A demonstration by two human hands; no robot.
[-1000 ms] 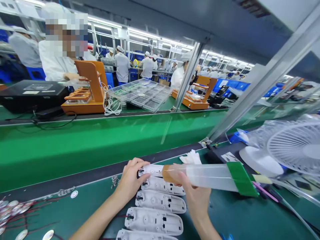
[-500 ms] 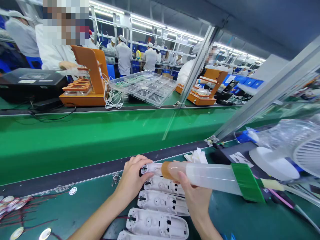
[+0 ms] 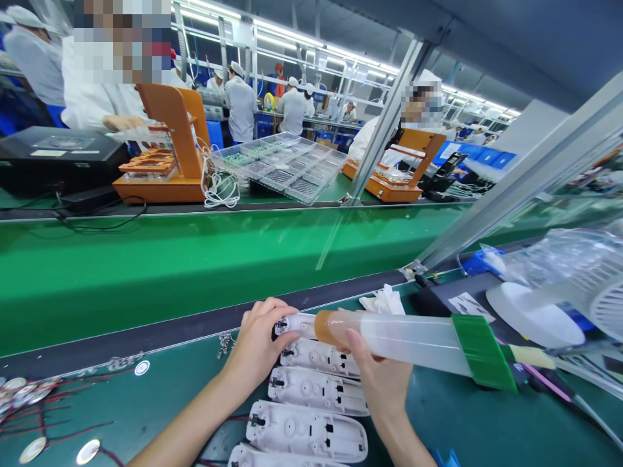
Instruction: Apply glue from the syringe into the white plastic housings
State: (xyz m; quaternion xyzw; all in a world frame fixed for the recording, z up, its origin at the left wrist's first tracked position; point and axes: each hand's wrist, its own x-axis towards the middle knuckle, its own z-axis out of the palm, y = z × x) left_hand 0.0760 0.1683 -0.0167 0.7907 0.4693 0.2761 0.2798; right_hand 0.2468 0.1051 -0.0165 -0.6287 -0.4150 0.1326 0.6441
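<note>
On the green bench, right hand (image 3: 379, 383) grips syringe (image 3: 409, 336); left hand (image 3: 257, 344) steadies casing (image 3: 294, 324).

A dark green bench mat (image 3: 438, 428) carries a row of white plastic housings (image 3: 311, 395) laid side by side, a crumpled white cloth (image 3: 384, 301) behind them, and – far left – small round discs with thin wires (image 3: 29, 415) (some red). A white fan base (image 3: 535, 318) sits at the right.

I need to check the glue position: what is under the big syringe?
Under the syringe lies the top white shell of a row, steadied by the left hand. The right hand holds the syringe; its tip is hidden.
</note>
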